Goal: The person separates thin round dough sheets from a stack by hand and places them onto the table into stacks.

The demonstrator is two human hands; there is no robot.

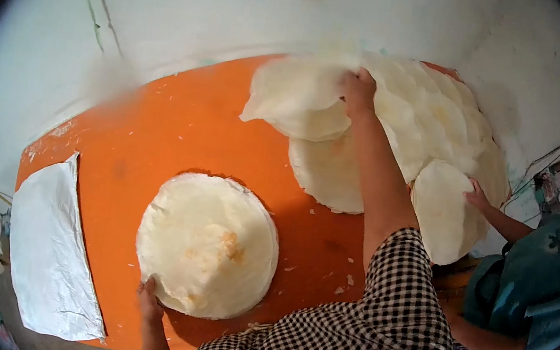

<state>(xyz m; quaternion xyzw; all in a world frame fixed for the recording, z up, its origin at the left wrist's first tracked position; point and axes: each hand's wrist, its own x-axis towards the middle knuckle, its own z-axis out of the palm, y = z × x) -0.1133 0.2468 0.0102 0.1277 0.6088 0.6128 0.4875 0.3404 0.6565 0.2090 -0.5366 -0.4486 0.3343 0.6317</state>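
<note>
My right hand point(358, 92) reaches to the far side of the table and pinches the edge of a thin, pale round dough sheet point(293, 96). That sheet hangs over other round sheets point(329, 174) lying beneath it. Close to me is a thick round stack of dough sheets point(205, 243), with some orange-brown crumbly patches on top. At the stack's lower left edge, my left hand point(150, 300) has its thumb and fingers closed on the rim. How many layers it grips is hidden.
An orange table point(126, 177) stands against a white wall. On its left lies a folded whitish sheet point(54, 252). Many overlapping round sheets point(434, 117) cover the far right. A co-worker in teal point(534, 269) at right holds another round sheet point(444, 213).
</note>
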